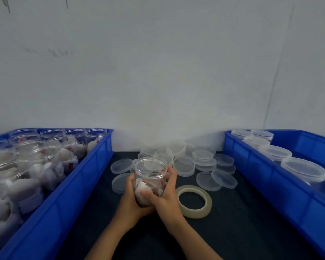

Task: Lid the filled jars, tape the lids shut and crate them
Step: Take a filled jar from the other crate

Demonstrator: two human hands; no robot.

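Both hands wrap one open jar (pixel 150 180) from either side: left hand (pixel 129 199) curled round its left wall and base, right hand (pixel 164 196) curled round the right wall, thumb laid across the front, fingertips reaching up near the rim. Jar held upright, slightly tipped toward the camera, just above or resting on the dark mat (pixel 223 231); cannot tell which. Mouth uncovered, white and red contents packed in the lower half. Forearms come in from the lower edge and converge at the jar, wrists close together. Step in hand, by my reading: the start of lidding, jar fetched, no lid yet taken. Next move likely calls for freeing the right hand to pick one lid from the loose lids (pixel 204 166) heaped just behind and right of the jar, while the left steadies it. Tape roll (pixel 194 201) lies flat, just right of the jar, touching the right hand's edge or nearly so. Left of the jar, a blue crate (pixel 79 184) of unlidded filled jars; well to its right, a second blue crate (pixel 261 175) holding lidded jars.
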